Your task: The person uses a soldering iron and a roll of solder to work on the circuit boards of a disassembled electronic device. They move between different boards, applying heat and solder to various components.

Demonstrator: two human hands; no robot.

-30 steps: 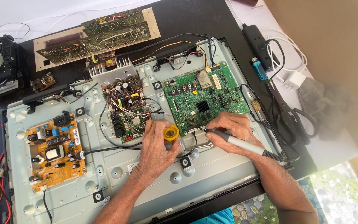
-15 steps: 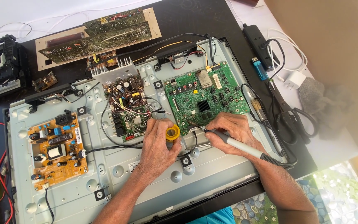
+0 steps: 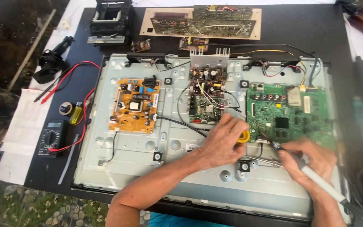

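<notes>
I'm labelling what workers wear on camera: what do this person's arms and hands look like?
Both forearms are bare to the frame's lower edge, no sleeves visible. The left hand and right hand wear no gloves; I see no rings, watch or wristband.

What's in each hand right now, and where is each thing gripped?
The right hand holds a soldering iron by its pale handle, just behind the metal tip. The left hand pinches a small yellow spool at its rim.
</notes>
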